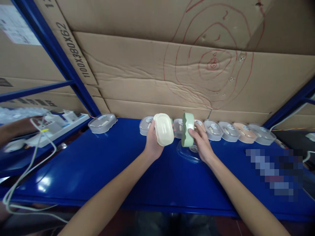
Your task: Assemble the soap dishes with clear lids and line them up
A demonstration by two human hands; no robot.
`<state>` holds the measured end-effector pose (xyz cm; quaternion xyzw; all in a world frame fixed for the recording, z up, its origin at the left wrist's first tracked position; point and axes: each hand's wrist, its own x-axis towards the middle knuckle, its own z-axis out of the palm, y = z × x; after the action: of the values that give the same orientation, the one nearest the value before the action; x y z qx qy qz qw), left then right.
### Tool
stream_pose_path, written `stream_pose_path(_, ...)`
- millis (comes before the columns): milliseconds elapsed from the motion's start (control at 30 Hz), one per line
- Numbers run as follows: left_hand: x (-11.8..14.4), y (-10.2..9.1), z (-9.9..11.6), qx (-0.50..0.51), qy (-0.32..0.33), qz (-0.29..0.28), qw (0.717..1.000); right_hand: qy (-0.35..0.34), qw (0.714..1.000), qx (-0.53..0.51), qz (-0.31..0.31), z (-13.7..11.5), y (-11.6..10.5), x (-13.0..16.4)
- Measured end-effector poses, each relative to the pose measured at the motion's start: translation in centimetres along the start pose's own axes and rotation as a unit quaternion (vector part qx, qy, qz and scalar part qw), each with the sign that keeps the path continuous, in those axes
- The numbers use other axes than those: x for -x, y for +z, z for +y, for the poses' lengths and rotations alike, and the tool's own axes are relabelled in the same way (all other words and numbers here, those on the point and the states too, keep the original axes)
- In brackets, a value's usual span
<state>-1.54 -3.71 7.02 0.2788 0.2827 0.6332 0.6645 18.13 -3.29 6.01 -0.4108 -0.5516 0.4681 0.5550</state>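
My left hand (153, 144) is closed around a cream plastic box (164, 129), held up with its smooth rounded face toward me. Beside it, my right hand (202, 142) grips a pale green box part (188, 130) with a wavy edge, turned on its side. The two pieces are apart, a small gap between them. Under the right hand lies a clear plastic lid (184, 152) with a round label, partly covered by the hand and the green piece. Behind both hands stand lidded boxes, one of them a grey box (145, 126).
A row of lidded boxes (228, 130) lines the back of the blue table (103, 170), with one grey box (102, 124) at the left. Cardboard (137, 65) walls the back. White cables (34, 157) hang at left, near another person's arm (19, 127). A blurred patch covers the right.
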Motion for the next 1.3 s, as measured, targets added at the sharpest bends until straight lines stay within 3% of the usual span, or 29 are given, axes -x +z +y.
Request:
stream_pose_path(167,1.0,0.8,-1.6,0.0,0.012,-0.008,1.0,-0.055,0.994,0.096,-0.019,1.1,0.8,0.8)
stream_pose_path(333,1.3,0.9,-2.2,-0.011,0.034,-0.002,0.999,-0.067,0.992,0.106,-0.022,1.3,1.7,1.5)
stream_pose_path(767,-0.5,-0.1,0.9,-0.003,0.1,0.047,0.994,-0.125,0.973,0.188,-0.047,0.5,0.1,1.3)
stream_pose_path(967,0.2,0.3,-1.0,-0.017,0.092,0.033,0.995,-0.1,0.983,0.149,-0.033,1.1,1.2,1.8)
stream_pose_path(1300,2.2,0.9,-4.5,0.006,0.042,-0.025,0.999,-0.144,0.959,0.245,-0.013,2.0,3.1,3.2)
